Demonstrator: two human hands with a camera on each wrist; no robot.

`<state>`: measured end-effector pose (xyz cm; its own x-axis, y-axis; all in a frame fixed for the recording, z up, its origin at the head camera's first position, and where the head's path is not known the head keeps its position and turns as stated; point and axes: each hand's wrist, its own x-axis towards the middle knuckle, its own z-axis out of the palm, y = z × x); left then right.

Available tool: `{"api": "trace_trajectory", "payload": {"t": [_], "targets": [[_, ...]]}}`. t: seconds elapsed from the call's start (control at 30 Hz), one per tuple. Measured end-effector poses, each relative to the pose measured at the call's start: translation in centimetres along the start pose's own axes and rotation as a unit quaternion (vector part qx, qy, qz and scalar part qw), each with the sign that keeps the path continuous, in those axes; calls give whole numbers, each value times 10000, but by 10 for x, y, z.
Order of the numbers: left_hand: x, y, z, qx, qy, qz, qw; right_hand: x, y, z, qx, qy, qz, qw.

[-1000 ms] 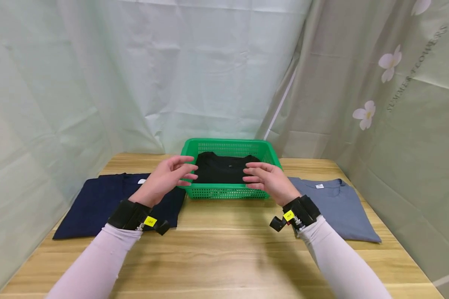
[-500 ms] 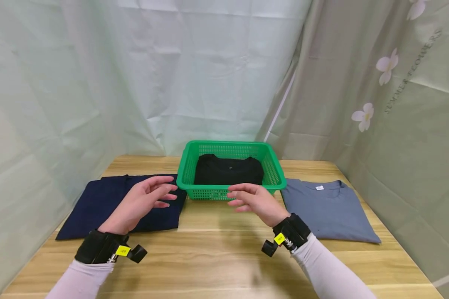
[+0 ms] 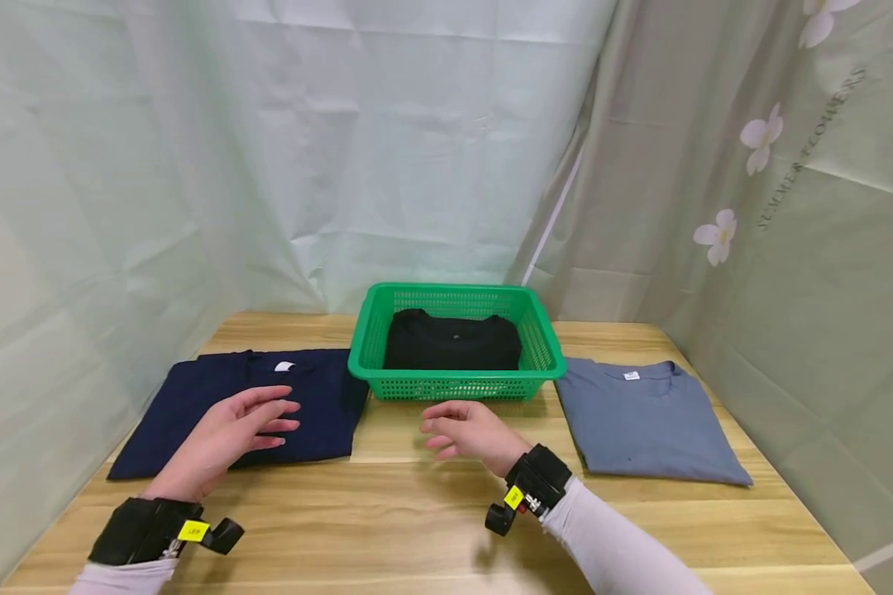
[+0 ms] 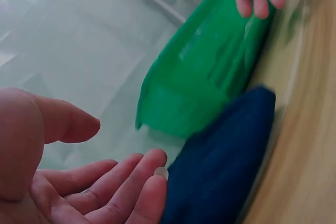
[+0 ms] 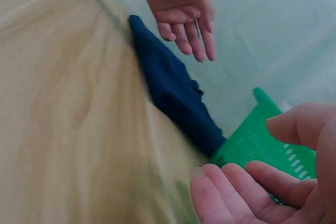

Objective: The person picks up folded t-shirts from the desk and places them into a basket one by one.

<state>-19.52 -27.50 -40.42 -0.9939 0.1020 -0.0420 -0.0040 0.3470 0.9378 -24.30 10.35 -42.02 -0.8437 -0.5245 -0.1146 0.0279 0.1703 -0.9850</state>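
Note:
My left hand [image 3: 231,430] hovers over the front of a folded navy shirt [image 3: 320,413], fingers relaxed and holding nothing. In the left wrist view its thumb [image 4: 68,121] stands well apart from the fingers. My right hand [image 3: 472,434] hangs above the bare wood just in front of the green basket [image 3: 454,386], also with loose fingers and nothing in them. Inside the basket lies a folded black shirt [image 3: 454,343], its collar toward the back. A folded grey-blue shirt [image 3: 647,421] lies flat to the basket's right, its white label showing at the neck.
Everything rests on a wooden table [image 3: 387,529]. Pale curtains [image 3: 432,149] hang behind it and along both sides, with printed flowers on the right one. The basket stands near the table's back edge, between the navy and grey-blue shirts.
Both hands have drawn back from the basket toward the table's front and moved left. The left is now over the navy shirt. The basket and shirts show no clear movement.

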Motion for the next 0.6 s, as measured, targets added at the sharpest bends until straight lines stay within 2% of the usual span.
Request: {"api": "trace_trajectory", "payload": {"t": [0.2, 0.37, 0.53, 0.6], "targets": [[-6, -17, -28, 261, 218, -275, 9990, 9, 3, 14, 11, -45, 99, 9999], [-6, -28, -51, 459, 317, -286, 9980, 18, 4, 24, 98, 15, 111, 9999], [-7, -39, -76, 448, 433, -305, 9976, 26, 7, 38, 285, 137, 229, 9992], [-8, -41, -88, 622, 538, -330, 9961, 30, 9, 45, 320, 188, 252, 9990]]}}
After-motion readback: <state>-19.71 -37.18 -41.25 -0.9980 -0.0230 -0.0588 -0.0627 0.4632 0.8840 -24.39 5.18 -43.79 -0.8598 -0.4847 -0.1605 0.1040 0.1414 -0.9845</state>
